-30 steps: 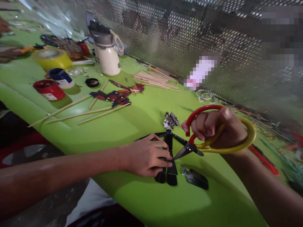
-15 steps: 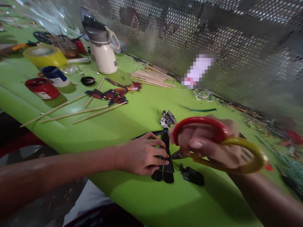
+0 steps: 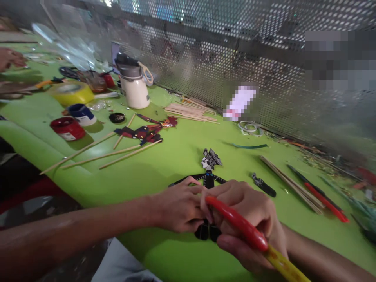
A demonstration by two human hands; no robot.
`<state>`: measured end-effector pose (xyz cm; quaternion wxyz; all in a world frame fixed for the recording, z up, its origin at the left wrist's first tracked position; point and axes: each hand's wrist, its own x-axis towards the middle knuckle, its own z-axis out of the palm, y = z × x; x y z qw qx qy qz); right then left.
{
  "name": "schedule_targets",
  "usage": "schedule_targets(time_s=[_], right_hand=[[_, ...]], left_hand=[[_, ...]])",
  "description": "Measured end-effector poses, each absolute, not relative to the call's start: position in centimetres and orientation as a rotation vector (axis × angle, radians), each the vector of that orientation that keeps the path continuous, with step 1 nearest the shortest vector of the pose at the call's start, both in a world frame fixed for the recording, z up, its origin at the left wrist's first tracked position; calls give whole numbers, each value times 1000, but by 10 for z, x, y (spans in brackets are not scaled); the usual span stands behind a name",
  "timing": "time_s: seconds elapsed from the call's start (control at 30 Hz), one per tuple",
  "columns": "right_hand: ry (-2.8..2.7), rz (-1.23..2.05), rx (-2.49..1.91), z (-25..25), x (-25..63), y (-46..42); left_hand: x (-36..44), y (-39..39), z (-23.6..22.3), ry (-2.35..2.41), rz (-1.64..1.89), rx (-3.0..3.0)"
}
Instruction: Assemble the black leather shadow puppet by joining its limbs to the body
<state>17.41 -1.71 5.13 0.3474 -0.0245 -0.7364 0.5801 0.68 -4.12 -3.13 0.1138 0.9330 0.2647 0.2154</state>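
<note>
A flat black jointed puppet [image 3: 208, 180] with a white profile face and patterned headdress lies on the green table [image 3: 164, 254]. Over its torso and skirt, my left hand [image 3: 178, 209] presses down with bent fingers; its fingertips are partly hidden. Close against it, my right hand [image 3: 252, 207] is wrapped round the scissors [image 3: 235, 221] with red and yellow handles. The blades are hidden behind the hands. To the right lies a loose black puppet piece [image 3: 264, 185] shaped like an arm or hand.
Thin sticks [image 3: 290, 184] and a red-and-black pen [image 3: 326, 201] lie right. A red-brown puppet [image 3: 143, 133] with rods, paint pots [image 3: 67, 129], yellow tape [image 3: 70, 93] and a white bottle [image 3: 135, 92] stand left. A perforated metal screen [image 3: 264, 58] borders the back. Another person's hand [image 3: 11, 58] shows far left.
My right hand has turned the scissors and moved left and down, close against my left hand. The loose black piece now lies farther right and back. The view has shifted slightly.
</note>
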Motion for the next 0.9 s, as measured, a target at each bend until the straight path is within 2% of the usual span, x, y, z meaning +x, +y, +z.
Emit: schedule_targets(time_s=[0.4, 0.9], right_hand=[[-1987, 1357, -253, 61, 193, 2], [-1898, 1347, -125, 47, 190, -11]], left_hand=[[4, -39, -27, 672, 666, 2839], [5, -43, -20, 701, 606, 2897]])
